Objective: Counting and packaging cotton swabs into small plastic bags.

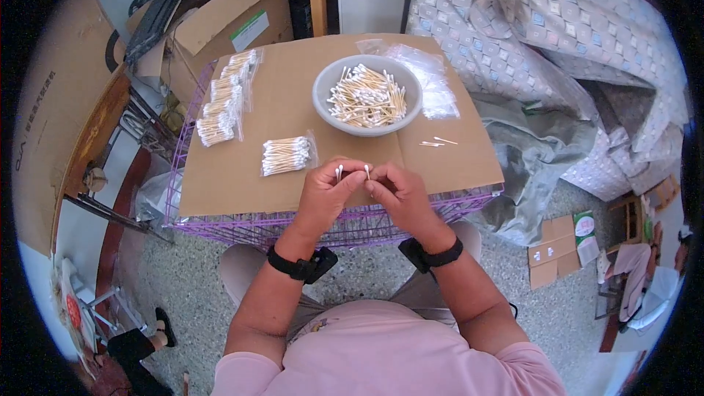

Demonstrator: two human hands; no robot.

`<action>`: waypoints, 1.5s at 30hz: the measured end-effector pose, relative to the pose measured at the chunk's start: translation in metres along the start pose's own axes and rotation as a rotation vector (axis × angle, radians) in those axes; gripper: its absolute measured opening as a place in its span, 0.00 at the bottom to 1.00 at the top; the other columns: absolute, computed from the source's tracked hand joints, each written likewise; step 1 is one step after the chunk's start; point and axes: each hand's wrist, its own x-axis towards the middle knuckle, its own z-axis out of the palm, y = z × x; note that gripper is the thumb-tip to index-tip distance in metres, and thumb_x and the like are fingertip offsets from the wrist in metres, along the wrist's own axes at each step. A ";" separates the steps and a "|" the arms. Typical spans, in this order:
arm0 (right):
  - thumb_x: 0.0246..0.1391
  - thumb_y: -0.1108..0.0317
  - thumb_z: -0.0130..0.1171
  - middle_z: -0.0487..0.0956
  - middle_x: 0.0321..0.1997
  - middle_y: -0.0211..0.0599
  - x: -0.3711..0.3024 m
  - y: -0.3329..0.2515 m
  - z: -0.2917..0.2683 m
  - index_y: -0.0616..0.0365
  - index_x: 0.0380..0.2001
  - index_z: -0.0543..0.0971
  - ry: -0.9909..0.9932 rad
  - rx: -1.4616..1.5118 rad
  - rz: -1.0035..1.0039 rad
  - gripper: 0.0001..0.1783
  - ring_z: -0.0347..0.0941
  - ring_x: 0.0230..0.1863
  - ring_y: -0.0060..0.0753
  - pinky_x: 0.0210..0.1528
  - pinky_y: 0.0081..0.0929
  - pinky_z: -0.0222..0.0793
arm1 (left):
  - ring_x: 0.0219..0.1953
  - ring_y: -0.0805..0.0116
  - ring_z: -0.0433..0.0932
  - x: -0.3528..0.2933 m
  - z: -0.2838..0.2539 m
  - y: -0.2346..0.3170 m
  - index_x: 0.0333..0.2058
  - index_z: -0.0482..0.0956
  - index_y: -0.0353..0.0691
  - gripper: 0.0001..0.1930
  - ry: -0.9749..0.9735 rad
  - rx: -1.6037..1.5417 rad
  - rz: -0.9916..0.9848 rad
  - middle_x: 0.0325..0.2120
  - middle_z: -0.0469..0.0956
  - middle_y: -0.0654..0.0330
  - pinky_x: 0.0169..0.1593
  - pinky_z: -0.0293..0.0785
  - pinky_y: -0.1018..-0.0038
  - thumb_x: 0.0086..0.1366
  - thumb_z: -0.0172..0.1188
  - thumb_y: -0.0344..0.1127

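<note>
Cardboard (282, 99) over a purple cage (242, 231) lies beneath the hands. The left hand (323, 187) grips a couple of swabs (339, 171), tips up; the right hand (400, 189) pinches a single swab (367, 170) beside them. A light pinch on the sticks, clear of the cotton, should keep tips clean and level. Just left of the hands lies a filled bag (286, 155); ahead, a bowl (334, 123) of swabs; ahead and right, loose swabs (431, 144).
</note>
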 end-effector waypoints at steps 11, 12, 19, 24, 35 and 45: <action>0.53 0.69 0.62 0.76 0.26 0.38 0.000 0.000 0.001 0.60 0.33 0.76 -0.011 -0.009 0.040 0.07 0.71 0.26 0.32 0.29 0.28 0.67 | 0.37 0.79 0.75 -0.001 0.000 -0.002 0.38 0.81 0.35 0.05 0.031 0.043 0.014 0.34 0.78 0.65 0.41 0.72 0.81 0.64 0.60 0.28; 0.53 0.69 0.62 0.76 0.26 0.38 0.000 -0.001 0.002 0.60 0.33 0.76 -0.008 -0.006 0.043 0.07 0.72 0.26 0.32 0.29 0.28 0.67 | 0.36 0.80 0.75 -0.002 0.000 -0.002 0.38 0.81 0.36 0.05 0.068 -0.006 -0.005 0.33 0.78 0.66 0.40 0.72 0.81 0.64 0.60 0.28; 0.52 0.70 0.62 0.76 0.28 0.38 0.001 -0.002 0.002 0.60 0.33 0.76 0.022 -0.037 -0.004 0.07 0.73 0.28 0.32 0.30 0.28 0.68 | 0.19 0.87 0.62 0.000 0.003 -0.001 0.38 0.80 0.39 0.05 0.108 0.036 0.058 0.22 0.72 0.73 0.21 0.58 0.86 0.65 0.59 0.32; 0.51 0.71 0.63 0.76 0.28 0.37 0.000 0.000 0.002 0.59 0.33 0.77 0.008 -0.026 0.040 0.07 0.73 0.28 0.30 0.29 0.26 0.68 | 0.20 0.87 0.61 0.001 0.002 -0.005 0.38 0.80 0.39 0.05 0.038 0.090 0.143 0.23 0.72 0.74 0.22 0.57 0.86 0.65 0.59 0.31; 0.51 0.71 0.63 0.76 0.28 0.36 0.000 0.002 0.003 0.59 0.33 0.76 0.028 0.019 0.028 0.08 0.73 0.27 0.27 0.30 0.24 0.68 | 0.20 0.88 0.61 0.001 0.001 -0.007 0.39 0.80 0.40 0.06 0.066 0.075 0.080 0.23 0.72 0.74 0.22 0.57 0.87 0.65 0.59 0.33; 0.50 0.72 0.63 0.76 0.28 0.35 0.001 0.003 0.004 0.59 0.32 0.76 0.023 0.023 0.048 0.07 0.72 0.27 0.26 0.29 0.24 0.68 | 0.20 0.88 0.61 0.001 0.002 -0.007 0.38 0.80 0.39 0.06 0.060 0.107 0.110 0.23 0.72 0.73 0.21 0.58 0.86 0.66 0.59 0.33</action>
